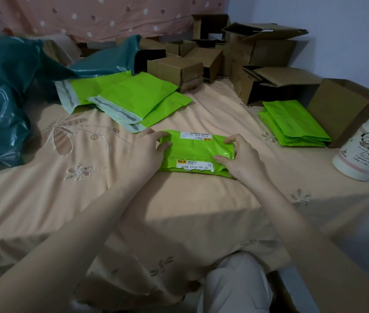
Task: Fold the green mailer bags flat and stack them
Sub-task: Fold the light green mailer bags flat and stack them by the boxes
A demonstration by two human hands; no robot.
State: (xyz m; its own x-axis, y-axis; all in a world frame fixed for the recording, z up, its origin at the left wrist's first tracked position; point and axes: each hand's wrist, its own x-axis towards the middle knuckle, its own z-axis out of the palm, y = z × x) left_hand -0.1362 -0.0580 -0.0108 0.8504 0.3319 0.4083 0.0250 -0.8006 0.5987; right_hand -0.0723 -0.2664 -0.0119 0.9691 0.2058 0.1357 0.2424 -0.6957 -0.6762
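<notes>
Pressing the folded green mailer bag (196, 152) at both short ends — left hand (149, 147), right hand (242, 159) — with the folded stack (292, 124) nearer the right hand.

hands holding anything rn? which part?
Yes, both hold the folded green mailer bag lying on the bed: the left hand grips its left end and the right hand grips its right end.

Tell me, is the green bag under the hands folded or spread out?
Folded. The green bag forms a compact packet, with labels on two overlapping layers, and both hands press its ends.
</notes>
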